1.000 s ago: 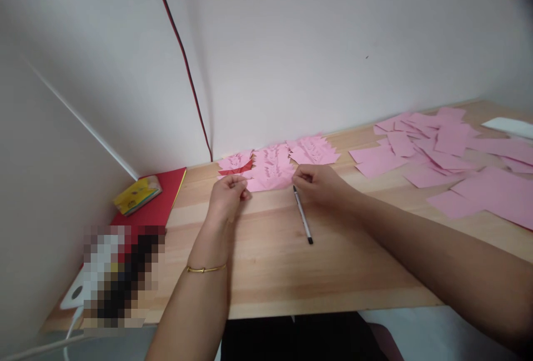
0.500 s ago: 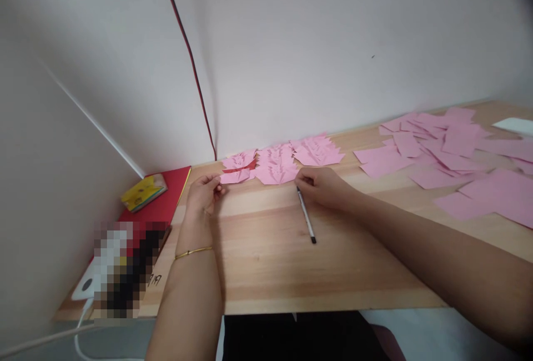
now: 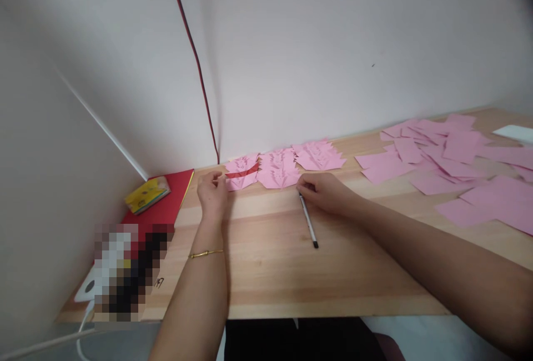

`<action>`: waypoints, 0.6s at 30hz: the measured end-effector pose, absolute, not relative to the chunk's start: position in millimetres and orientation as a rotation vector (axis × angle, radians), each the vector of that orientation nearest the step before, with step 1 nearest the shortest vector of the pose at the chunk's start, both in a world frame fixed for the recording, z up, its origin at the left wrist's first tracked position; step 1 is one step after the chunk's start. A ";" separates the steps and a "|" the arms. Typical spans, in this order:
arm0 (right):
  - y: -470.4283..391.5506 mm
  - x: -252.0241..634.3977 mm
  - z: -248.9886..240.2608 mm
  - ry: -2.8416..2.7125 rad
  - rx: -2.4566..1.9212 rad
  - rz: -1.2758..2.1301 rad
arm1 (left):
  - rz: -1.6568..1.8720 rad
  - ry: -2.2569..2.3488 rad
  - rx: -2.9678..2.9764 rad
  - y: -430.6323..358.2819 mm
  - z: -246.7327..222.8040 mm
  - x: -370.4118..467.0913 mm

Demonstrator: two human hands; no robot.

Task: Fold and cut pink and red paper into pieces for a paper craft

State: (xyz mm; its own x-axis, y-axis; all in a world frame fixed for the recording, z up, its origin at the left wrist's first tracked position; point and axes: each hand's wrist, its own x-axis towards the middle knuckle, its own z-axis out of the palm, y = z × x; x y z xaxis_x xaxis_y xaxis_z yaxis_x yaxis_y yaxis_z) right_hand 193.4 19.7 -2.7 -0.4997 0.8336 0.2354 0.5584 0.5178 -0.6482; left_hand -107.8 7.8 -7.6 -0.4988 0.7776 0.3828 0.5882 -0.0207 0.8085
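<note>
Left of centre, the left hand (image 3: 211,194) pinches the edge of the pink cutouts (image 3: 242,182). At centre, the right hand (image 3: 327,191), fingers drawn together, is beside the pen (image 3: 308,222)

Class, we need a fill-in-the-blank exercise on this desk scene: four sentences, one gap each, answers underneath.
The hand nearest the pen is the person's ____ one.
Beside the other hand, a red strip lies across papers coloured ____.
The gold bracelet is on the person's ____ wrist.
The yellow packet rests on a flat sheet that is mostly ____.

Missing words: right; pink; left; red.
</note>
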 end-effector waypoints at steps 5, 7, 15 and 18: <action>19.8 193.4 -3.1 -2.225 -1.114 0.696 | 1.211 1.991 1.950 6.4 -8.1 -93.2; 19.9 194.3 -1.4 -2.201 -1.122 0.700 | 1.169 2.037 2.000 6.3 -7.3 -90.6; 47.3 240.0 26.3 -1.787 -1.500 0.433 | 1.277 2.231 1.890 4.6 -6.6 -88.6; 61.9 275.7 37.9 -1.631 -1.820 0.262 | 1.318 2.228 1.898 4.2 -8.7 -87.3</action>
